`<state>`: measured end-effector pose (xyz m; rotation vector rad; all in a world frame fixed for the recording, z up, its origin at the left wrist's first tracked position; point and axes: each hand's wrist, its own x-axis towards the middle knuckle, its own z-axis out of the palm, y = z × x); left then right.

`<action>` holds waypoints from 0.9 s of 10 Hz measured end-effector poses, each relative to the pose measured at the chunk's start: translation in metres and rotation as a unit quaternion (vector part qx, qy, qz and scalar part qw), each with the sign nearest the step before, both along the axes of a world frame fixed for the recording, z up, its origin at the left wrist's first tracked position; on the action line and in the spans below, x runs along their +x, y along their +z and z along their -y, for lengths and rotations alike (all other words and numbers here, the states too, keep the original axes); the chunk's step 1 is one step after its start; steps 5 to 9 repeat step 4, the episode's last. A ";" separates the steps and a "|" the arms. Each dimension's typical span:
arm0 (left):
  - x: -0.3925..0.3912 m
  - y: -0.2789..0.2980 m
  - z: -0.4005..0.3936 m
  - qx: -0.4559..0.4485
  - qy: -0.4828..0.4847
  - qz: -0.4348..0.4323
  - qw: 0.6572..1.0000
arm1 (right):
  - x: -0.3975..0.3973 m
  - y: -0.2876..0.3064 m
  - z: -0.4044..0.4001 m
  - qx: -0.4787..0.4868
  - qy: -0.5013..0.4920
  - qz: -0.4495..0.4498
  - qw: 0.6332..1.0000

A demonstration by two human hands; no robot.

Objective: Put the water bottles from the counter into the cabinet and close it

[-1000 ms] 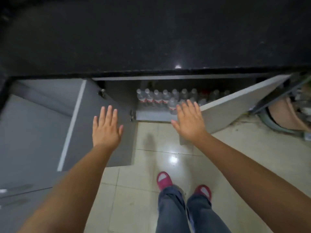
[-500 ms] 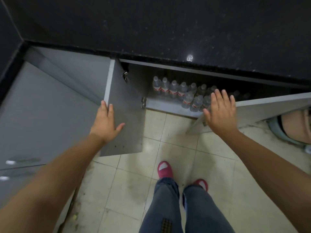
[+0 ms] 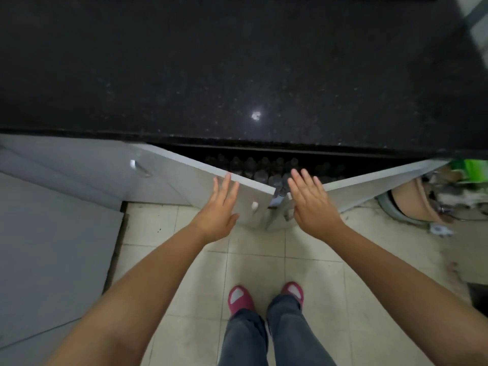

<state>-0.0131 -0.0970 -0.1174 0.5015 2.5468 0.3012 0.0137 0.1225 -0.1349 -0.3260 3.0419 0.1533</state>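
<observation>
Bottles (image 3: 260,169): already inside the cabinet, standing in rows in the dark gap under the counter. Pretty murky in there, so I can't count them, just caps and shoulders showing.
Counter (image 3: 237,62): black speckled top, and no bottles on the part I can see. So the loading bit looks done to me.
Left door (image 3: 184,178): swung most of the way in, but its free edge is angled out from the cabinet front.
Right door (image 3: 369,186): same story, slanting in from the other side. The two free edges nearly meet in the middle, out in front of the cabinet like a shallow V.
Left hand (image 3: 219,210): flat, fingers straight and a bit spread, palm against the left door's face near its free edge. Not holding anything, just pushing.
Right hand (image 3: 311,204): also flat with straight fingers, laid on the right door near its edge, nothing in it either.
Knob (image 3: 254,206): small pale one on the left door, just beside the left hand, not touched.
What's left: honestly just the last shove, both doors need to go flush under the counter. I'd guess that's the whole remaining job.
Watch out: a bottle near the front could stop a door seating, can't tell from here how close they stand.
Other stuff: red shoes (image 3: 240,299) on the tile floor (image 3: 171,260), some clutter off to the right.
</observation>
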 end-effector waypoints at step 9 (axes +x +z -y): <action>-0.082 0.028 -0.043 -0.016 -0.052 -0.221 0.974 | -0.057 0.019 -0.034 -0.080 -0.086 -0.184 0.976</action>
